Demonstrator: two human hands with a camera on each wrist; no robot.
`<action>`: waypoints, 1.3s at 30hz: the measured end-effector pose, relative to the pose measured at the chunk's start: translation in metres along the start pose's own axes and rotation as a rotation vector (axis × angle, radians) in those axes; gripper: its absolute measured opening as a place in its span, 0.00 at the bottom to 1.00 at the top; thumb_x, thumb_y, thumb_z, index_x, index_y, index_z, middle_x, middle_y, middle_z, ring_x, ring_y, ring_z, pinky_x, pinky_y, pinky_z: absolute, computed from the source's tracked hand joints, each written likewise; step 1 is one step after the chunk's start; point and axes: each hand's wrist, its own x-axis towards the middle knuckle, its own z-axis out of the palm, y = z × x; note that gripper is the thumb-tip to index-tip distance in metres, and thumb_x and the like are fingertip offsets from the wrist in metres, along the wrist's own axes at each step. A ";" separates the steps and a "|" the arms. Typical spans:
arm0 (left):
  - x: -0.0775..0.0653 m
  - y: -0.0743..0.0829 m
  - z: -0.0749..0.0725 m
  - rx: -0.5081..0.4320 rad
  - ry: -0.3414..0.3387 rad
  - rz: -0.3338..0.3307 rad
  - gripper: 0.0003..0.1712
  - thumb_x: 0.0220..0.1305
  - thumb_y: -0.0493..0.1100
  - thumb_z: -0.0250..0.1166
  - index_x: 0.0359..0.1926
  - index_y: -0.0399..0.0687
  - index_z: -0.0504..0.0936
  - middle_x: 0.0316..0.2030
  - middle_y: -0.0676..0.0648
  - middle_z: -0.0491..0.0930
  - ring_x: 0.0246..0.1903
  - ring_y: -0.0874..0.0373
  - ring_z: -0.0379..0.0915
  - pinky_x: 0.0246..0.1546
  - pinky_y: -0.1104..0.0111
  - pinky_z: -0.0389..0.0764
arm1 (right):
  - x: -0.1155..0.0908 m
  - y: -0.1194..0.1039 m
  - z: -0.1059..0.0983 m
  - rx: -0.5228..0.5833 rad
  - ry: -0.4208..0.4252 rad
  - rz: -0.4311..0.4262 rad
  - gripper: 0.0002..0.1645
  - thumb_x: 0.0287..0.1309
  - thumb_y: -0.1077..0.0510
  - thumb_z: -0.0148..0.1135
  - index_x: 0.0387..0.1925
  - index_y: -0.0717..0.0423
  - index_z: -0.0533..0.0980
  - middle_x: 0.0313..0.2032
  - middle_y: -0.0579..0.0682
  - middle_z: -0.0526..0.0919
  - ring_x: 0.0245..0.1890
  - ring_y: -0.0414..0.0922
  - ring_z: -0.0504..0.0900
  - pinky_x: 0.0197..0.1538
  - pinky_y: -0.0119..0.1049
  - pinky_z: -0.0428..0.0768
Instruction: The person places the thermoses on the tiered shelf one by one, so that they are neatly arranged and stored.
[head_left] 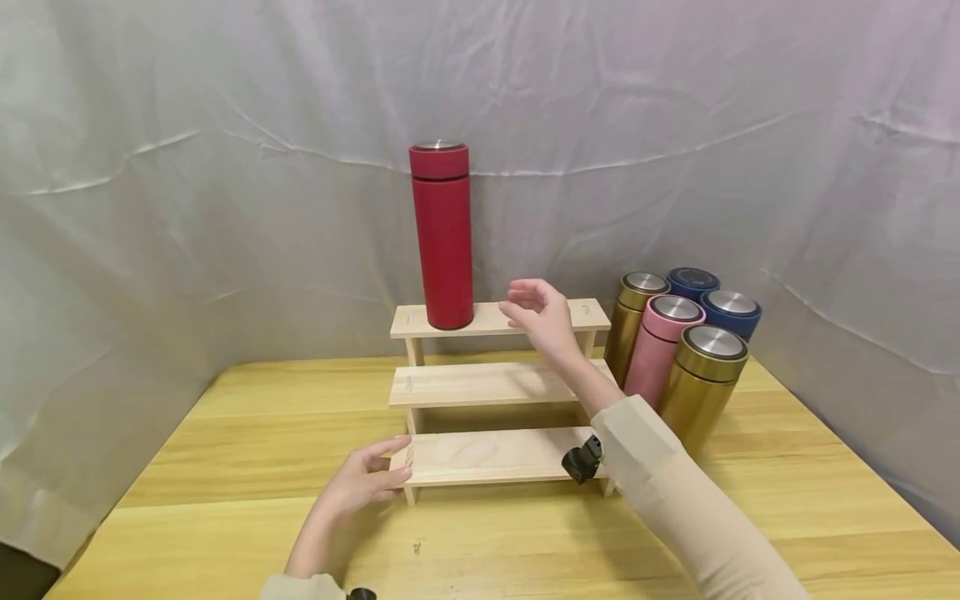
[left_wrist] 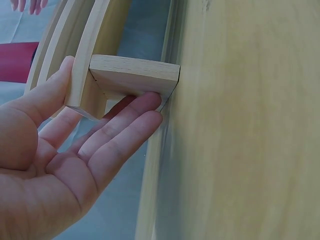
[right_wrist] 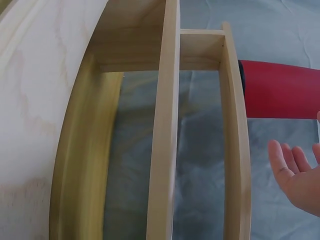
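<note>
A three-tier wooden stand (head_left: 487, 457) is on the table, and a tall red thermos (head_left: 444, 242) stands upright on the left part of its top tier. My left hand (head_left: 362, 479) holds the left end of the lowest tier. In the left wrist view the thumb (left_wrist: 62, 75) lies against the board, with the other fingers (left_wrist: 135, 125) by the end leg (left_wrist: 134, 75). My right hand (head_left: 546, 321) is over the top tier, to the right of the red thermos and apart from it. Its fingers are loosely bent and hold nothing.
Right of the stand, several thermoses are grouped closely: a gold one (head_left: 697, 396) in front, a pink one (head_left: 656, 354), another gold one (head_left: 626, 325) and blue ones (head_left: 731, 312) behind. A grey cloth (head_left: 300, 208) hangs behind the wooden table (head_left: 247, 467).
</note>
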 end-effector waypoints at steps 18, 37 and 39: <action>0.001 -0.002 -0.002 -0.002 -0.022 0.011 0.32 0.59 0.39 0.60 0.61 0.29 0.59 0.62 0.27 0.49 0.48 0.37 0.67 0.43 0.52 0.75 | -0.027 -0.012 -0.018 0.012 -0.048 -0.038 0.17 0.53 0.69 0.58 0.45 0.73 0.69 0.44 0.69 0.73 0.35 0.39 0.77 0.42 0.48 0.78; 0.000 0.000 0.000 -0.002 0.006 -0.019 0.33 0.58 0.40 0.61 0.61 0.31 0.60 0.58 0.25 0.56 0.44 0.44 0.72 0.43 0.53 0.75 | -0.069 -0.021 -0.047 0.081 -0.045 -0.061 0.15 0.52 0.73 0.57 0.42 0.77 0.69 0.34 0.51 0.79 0.34 0.41 0.79 0.37 0.35 0.80; 0.000 0.000 0.000 -0.004 0.005 -0.021 0.33 0.59 0.40 0.61 0.61 0.31 0.60 0.58 0.25 0.56 0.44 0.45 0.72 0.43 0.54 0.76 | -0.073 -0.020 -0.051 0.071 -0.050 -0.060 0.15 0.52 0.72 0.57 0.42 0.77 0.69 0.35 0.52 0.79 0.34 0.41 0.79 0.38 0.36 0.80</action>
